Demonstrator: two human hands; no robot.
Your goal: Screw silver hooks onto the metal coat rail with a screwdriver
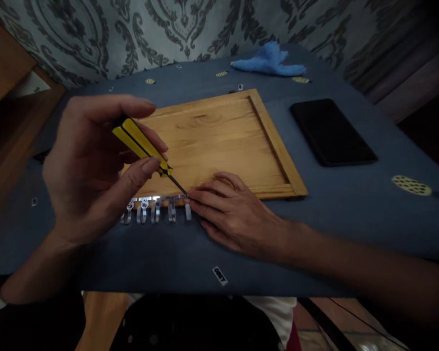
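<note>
Has a shiny silver metal hook rail (157, 198) at eight o'clock, lined up along the near edge of a framed golden-brown wooden panel (212, 146). Grips a yellow-and-black-handled screwdriver (141, 146) in the left hand (88, 170) at nine o'clock, aiming the tip at the rail's right end. Lays the right hand (236, 213) palm down at five o'clock, fingertips beside the tip; cannot tell whether pinching anything. Seems busy fastening or loosening there; has the rail positioned, but cannot tell the number of fixings done or left. Beyond, has a flat black rectangular phone (332, 131) at two o'clock, a fluffy blue cloth (270, 63) at one.
</note>
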